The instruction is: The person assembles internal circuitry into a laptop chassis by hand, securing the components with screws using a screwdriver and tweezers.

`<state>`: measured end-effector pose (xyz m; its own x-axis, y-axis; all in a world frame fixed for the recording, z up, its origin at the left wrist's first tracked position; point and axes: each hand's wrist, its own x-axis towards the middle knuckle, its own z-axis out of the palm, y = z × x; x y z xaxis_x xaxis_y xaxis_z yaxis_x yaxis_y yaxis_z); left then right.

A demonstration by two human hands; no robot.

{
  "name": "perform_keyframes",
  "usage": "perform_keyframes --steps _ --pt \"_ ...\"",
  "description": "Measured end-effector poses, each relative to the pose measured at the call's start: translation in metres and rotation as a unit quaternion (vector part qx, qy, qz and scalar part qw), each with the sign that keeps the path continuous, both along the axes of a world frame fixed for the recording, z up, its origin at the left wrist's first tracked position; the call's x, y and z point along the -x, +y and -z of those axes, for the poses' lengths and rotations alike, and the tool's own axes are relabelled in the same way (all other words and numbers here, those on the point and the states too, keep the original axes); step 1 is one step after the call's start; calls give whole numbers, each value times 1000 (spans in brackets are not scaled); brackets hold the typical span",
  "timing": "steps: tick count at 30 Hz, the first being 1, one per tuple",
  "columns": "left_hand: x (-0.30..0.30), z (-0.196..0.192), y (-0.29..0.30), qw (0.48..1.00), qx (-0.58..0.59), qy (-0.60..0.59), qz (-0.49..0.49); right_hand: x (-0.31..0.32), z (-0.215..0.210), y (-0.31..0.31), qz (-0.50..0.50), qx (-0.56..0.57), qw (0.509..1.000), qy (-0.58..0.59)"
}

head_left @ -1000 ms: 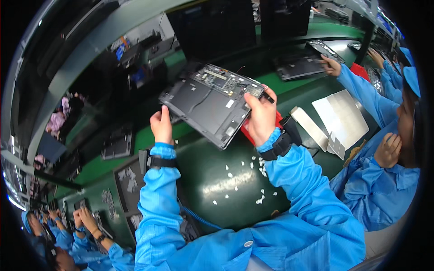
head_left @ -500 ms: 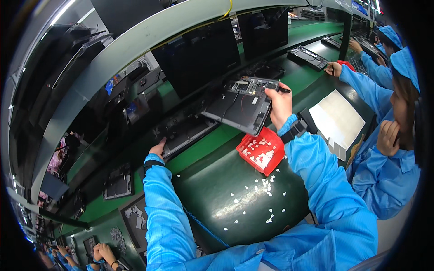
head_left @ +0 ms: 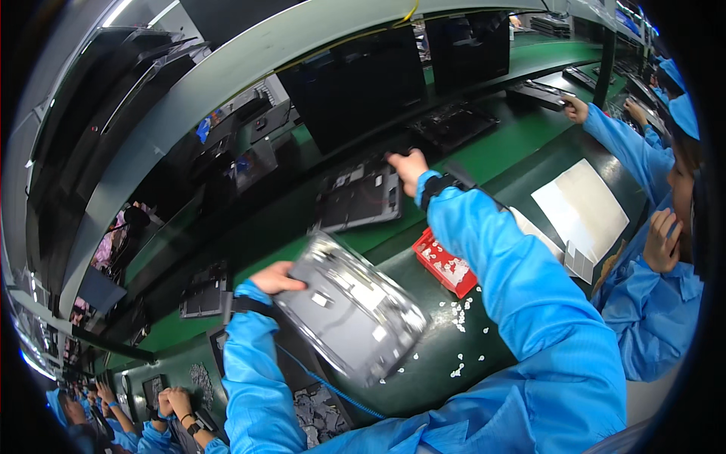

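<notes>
My left hand (head_left: pixel 277 278) grips a grey laptop base (head_left: pixel 344 314) by its left edge, thumb on top. That base is tilted over the dark green bench and smeared by motion. Farther off, my right hand (head_left: pixel 409 168) pinches the far right corner of a second, darker laptop base (head_left: pixel 359 203), which is at the green conveyor strip. Its inside faces up, with a thin red wire showing. To the right of the held base, a red bin (head_left: pixel 463 290) contains small white pieces, and my right forearm partly covers it.
Loose white bits (head_left: pixel 458 321) lie scattered near the bin. A dark tray of grey scraps (head_left: pixel 318 412) sits by a coiled blue cord (head_left: pixel 325 382). More laptop bases (head_left: pixel 454 125) lie along the strip. Co-workers sit right and lower left; a white sheet (head_left: pixel 582 208) lies at right.
My right hand has moved away and left, lowering its laptop base to the strip. My left hand has lifted the other base off the strip and brought it nearer, over the bench.
</notes>
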<state>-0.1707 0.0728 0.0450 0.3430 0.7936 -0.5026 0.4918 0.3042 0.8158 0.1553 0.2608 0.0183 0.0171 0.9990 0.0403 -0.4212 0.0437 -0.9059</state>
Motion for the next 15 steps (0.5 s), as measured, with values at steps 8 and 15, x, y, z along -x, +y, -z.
perform_keyframes --steps 8,15 --pt "-72 34 -16 943 -198 233 129 60 -8 -30 0 -126 956 -265" --pt "-135 3 -64 792 -531 300 12 -23 -91 -131 -44 -217 961 -167"
